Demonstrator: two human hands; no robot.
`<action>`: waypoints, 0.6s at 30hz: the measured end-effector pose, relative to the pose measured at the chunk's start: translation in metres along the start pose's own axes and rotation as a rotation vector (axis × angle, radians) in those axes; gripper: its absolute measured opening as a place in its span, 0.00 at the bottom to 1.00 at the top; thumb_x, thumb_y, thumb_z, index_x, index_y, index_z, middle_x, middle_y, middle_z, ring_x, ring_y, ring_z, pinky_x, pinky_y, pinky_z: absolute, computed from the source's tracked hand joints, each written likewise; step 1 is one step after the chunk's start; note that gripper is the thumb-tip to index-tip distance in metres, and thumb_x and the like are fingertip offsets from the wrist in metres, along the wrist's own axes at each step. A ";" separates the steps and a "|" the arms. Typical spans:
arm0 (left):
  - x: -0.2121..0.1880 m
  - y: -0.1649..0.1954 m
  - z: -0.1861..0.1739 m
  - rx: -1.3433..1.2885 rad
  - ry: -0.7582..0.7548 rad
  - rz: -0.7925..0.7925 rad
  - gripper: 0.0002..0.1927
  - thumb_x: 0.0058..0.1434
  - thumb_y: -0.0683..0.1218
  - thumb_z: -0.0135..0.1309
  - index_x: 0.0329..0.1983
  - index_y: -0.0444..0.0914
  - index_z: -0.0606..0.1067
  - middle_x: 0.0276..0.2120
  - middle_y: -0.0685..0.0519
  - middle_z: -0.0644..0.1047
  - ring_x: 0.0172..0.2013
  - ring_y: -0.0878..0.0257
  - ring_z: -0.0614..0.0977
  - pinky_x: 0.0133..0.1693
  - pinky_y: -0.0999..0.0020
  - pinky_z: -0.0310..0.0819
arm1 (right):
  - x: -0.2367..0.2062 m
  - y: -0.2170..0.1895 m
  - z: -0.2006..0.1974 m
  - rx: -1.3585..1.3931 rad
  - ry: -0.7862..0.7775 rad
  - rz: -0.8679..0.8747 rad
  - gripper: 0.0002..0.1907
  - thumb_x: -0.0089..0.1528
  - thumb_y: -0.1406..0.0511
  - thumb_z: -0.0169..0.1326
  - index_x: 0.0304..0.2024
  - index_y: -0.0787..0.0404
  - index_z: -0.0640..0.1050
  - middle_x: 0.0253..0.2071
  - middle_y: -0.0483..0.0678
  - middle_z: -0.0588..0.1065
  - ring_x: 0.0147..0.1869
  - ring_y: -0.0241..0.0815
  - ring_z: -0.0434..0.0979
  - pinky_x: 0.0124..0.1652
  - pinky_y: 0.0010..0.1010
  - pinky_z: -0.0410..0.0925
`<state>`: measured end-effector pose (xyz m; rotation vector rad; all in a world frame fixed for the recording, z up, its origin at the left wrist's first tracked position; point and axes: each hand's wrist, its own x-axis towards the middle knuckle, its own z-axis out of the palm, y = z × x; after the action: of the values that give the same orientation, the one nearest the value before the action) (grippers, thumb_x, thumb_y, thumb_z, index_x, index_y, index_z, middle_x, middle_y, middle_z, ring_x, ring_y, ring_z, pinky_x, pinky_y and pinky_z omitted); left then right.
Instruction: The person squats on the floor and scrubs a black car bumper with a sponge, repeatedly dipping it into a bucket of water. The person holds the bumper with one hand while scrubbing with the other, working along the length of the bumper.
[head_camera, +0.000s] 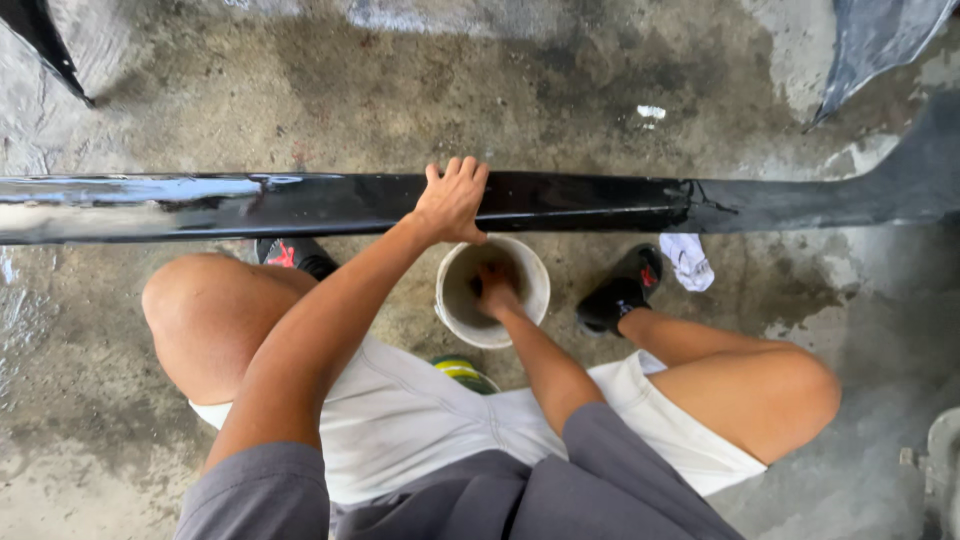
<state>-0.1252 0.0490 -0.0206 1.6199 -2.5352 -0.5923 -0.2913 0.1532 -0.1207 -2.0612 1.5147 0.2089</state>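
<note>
Across wet concrete floor (180, 430): long glossy black panel (250, 205), wet sheen; left hand (452, 203) flat on it, fingers spread; right hand (494, 292) inside dirty white plastic bucket (532, 275), grip unclear.

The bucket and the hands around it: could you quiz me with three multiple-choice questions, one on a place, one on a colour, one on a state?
1. Where is the right hand?
A. Inside the bucket
B. On a knee
C. On the floor

2. What colour is the long panel?
A. White
B. Black
C. Red

3. How is the left hand?
A. Clenched in a fist
B. Hanging free
C. Laid flat on the panel

Answers: 1 A, the forearm runs down past the bucket's rim. 2 B, its surface is glossy black. 3 C, the fingers are spread over the panel's top.
</note>
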 end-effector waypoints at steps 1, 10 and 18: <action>0.002 -0.002 0.000 -0.003 0.050 0.017 0.57 0.32 0.62 0.74 0.61 0.32 0.64 0.51 0.42 0.67 0.57 0.45 0.68 0.55 0.33 0.60 | 0.003 -0.001 0.002 0.034 -0.030 -0.082 0.52 0.45 0.56 0.71 0.68 0.55 0.62 0.70 0.65 0.58 0.73 0.67 0.54 0.65 0.47 0.53; 0.015 -0.028 0.024 -0.119 0.224 0.081 0.58 0.34 0.62 0.74 0.64 0.31 0.62 0.52 0.40 0.67 0.58 0.44 0.68 0.58 0.34 0.55 | -0.004 0.015 -0.142 0.607 -0.490 -0.280 0.29 0.55 0.65 0.60 0.61 0.54 0.75 0.52 0.49 0.77 0.51 0.41 0.77 0.50 0.36 0.73; 0.015 -0.021 0.010 -0.053 0.225 0.051 0.61 0.29 0.61 0.76 0.63 0.31 0.62 0.51 0.41 0.67 0.58 0.45 0.68 0.59 0.36 0.55 | -0.004 0.018 -0.211 -0.094 0.626 -0.416 0.27 0.52 0.70 0.60 0.56 0.56 0.79 0.48 0.58 0.76 0.49 0.61 0.74 0.50 0.44 0.68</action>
<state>-0.1163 0.0311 -0.0399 1.5063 -2.3708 -0.4405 -0.3516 0.0421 0.0493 -2.6083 1.3610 -0.5848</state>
